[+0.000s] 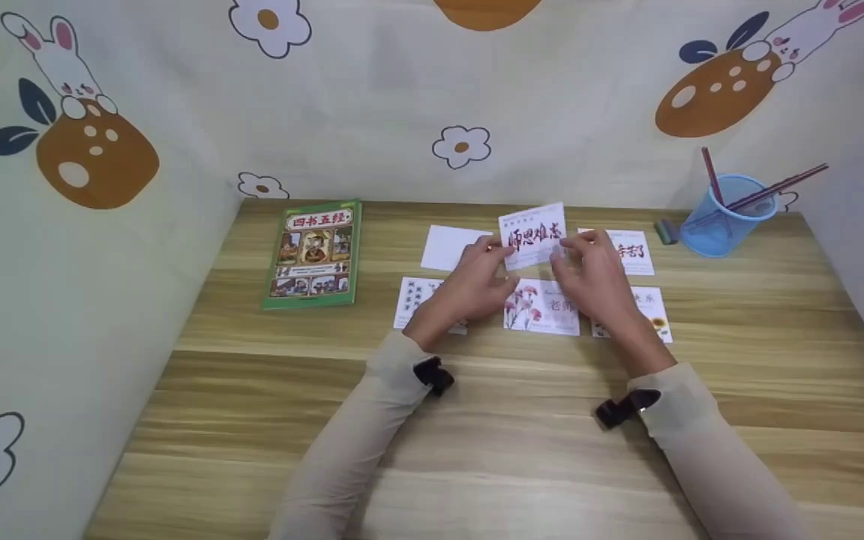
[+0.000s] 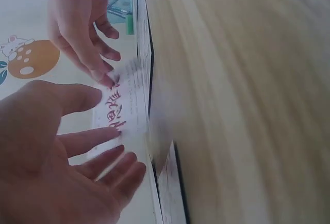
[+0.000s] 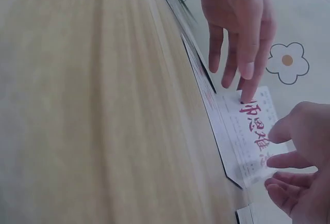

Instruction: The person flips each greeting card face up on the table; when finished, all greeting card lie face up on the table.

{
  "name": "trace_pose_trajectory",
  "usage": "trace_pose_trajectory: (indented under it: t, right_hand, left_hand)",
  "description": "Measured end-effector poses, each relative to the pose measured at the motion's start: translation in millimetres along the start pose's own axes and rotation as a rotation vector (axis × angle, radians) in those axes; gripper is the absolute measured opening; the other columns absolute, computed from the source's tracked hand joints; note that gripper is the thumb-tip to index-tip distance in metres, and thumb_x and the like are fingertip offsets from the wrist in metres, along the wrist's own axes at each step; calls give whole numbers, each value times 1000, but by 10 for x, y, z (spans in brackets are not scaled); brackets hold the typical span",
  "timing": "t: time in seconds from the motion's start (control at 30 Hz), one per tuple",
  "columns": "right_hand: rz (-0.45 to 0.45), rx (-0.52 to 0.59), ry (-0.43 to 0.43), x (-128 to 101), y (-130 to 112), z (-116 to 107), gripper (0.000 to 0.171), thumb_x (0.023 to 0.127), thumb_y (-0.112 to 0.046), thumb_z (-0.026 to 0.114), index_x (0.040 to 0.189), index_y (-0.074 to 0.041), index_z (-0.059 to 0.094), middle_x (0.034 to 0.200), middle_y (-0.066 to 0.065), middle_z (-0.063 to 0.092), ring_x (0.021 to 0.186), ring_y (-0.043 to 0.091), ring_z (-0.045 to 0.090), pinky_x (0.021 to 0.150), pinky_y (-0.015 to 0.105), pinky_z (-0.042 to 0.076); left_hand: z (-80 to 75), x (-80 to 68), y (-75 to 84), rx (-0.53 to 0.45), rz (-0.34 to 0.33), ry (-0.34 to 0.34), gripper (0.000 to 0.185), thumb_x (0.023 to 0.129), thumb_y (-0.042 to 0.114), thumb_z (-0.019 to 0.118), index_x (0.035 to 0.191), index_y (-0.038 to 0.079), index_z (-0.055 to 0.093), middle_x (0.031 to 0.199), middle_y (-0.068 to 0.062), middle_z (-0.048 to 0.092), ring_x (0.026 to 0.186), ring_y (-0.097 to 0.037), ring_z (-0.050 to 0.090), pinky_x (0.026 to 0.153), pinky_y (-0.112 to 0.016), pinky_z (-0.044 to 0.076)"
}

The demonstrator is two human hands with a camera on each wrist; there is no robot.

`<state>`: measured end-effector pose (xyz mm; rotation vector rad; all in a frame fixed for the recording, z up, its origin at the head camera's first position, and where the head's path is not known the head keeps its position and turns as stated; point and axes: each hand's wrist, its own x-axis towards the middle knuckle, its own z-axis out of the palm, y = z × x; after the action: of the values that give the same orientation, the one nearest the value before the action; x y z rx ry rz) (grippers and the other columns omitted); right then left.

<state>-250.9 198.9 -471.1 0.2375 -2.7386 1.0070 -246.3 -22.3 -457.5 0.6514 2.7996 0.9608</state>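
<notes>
A white card with red Chinese characters (image 1: 533, 238) stands tilted up above the other cards, between both hands. At its left edge, my left hand (image 1: 477, 281) touches it with a fingertip, the thumb (image 2: 85, 97) apart from it. My right hand (image 1: 597, 277) holds its right side between thumb and index finger. In the right wrist view, red writing on the card (image 3: 255, 126) faces the camera. Beneath the hands lie a flower card (image 1: 533, 319), a card with black characters (image 1: 409, 300) and a sunflower card (image 1: 653, 300), partly hidden.
Behind the left hand lies a blank white card (image 1: 447, 247); a red-lettered card (image 1: 638, 259) lies behind the right. A green-bordered book (image 1: 312, 255) is at the left. At the right stand a blue mesh pencil cup (image 1: 728, 217) and a small green-grey object (image 1: 666, 232). Patterned cloth (image 1: 372, 97) borders the table.
</notes>
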Motion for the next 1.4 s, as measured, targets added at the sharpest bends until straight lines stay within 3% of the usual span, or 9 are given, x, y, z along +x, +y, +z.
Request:
trace_pose_trajectory:
  t: [0.13, 0.3, 0.43, 0.57, 0.77, 0.93, 1.03, 1.17, 1.4]
  right_hand:
    - [-12, -23, -59, -9, 16, 7, 44, 94, -30, 68, 127, 0, 67, 126, 20, 56, 119, 36, 52, 105, 53, 41]
    - [-13, -27, -151, -9, 58, 11, 55, 93, -33, 69, 142, -11, 56, 152, 22, 41, 144, 41, 35, 118, 59, 28]
    - [-8, -10, -210, -7, 98, 5, 62, 94, -35, 68, 149, -14, 48, 162, 23, 28, 151, 43, 22, 121, 63, 20]
    - [-1, 30, -198, 9, 126, -9, 63, 94, -35, 68, 150, -15, 46, 163, 22, 26, 152, 43, 20, 121, 64, 18]
    - [-38, 128, -140, 32, 126, -22, 57, 94, -27, 69, 145, -13, 50, 156, 17, 39, 147, 38, 32, 121, 59, 25]
    - [-47, 180, -105, 36, 117, -34, 47, 94, -23, 69, 137, -8, 58, 136, 16, 55, 127, 34, 52, 109, 52, 42]
    - [-43, 173, -101, 36, 113, -39, 42, 94, -22, 68, 132, -6, 63, 123, 17, 58, 113, 32, 55, 98, 47, 48]
    - [-53, 126, -116, 35, 104, -35, 38, 95, -23, 67, 127, -3, 67, 116, 17, 60, 105, 30, 55, 91, 45, 48]
    - [-75, 3, -190, 15, 116, -7, 40, 94, -26, 68, 125, 0, 68, 125, 20, 59, 118, 36, 54, 104, 53, 42]
  left_hand:
    - [0, -13, 4, 59, -10, -21, 59, 97, 32, 62, 150, 12, 47, 155, -6, 37, 142, -23, 37, 120, -35, 34]
    - [-3, -4, 0, 67, -14, -41, 58, 97, 31, 62, 151, 15, 46, 157, -4, 36, 144, -21, 35, 120, -34, 33]
    - [-24, 4, 0, 35, -7, -45, 54, 98, 30, 62, 149, 15, 49, 155, -2, 39, 143, -20, 36, 120, -34, 33]
    - [-51, 18, -15, -52, 26, -20, 47, 97, 25, 62, 142, 13, 55, 146, 1, 47, 137, -16, 45, 116, -32, 38]
    - [-74, 37, -55, -200, 108, 35, 36, 96, 17, 63, 131, 11, 62, 131, 1, 57, 123, -13, 57, 108, -27, 46]
    - [-67, 53, -91, -238, 99, 68, 37, 96, 17, 62, 132, 9, 60, 135, -3, 57, 122, -17, 58, 106, -29, 48]
    - [-56, 57, -94, -177, 69, 63, 44, 96, 18, 61, 139, 8, 55, 142, -7, 54, 130, -19, 53, 111, -30, 44]
    - [-33, 30, -63, -8, 24, -7, 55, 97, 27, 60, 148, 9, 47, 148, -10, 46, 138, -23, 43, 118, -33, 36]
    - [25, -10, -23, 246, 21, -91, 64, 99, 38, 59, 154, 13, 40, 150, -12, 39, 141, -30, 33, 117, -43, 36]
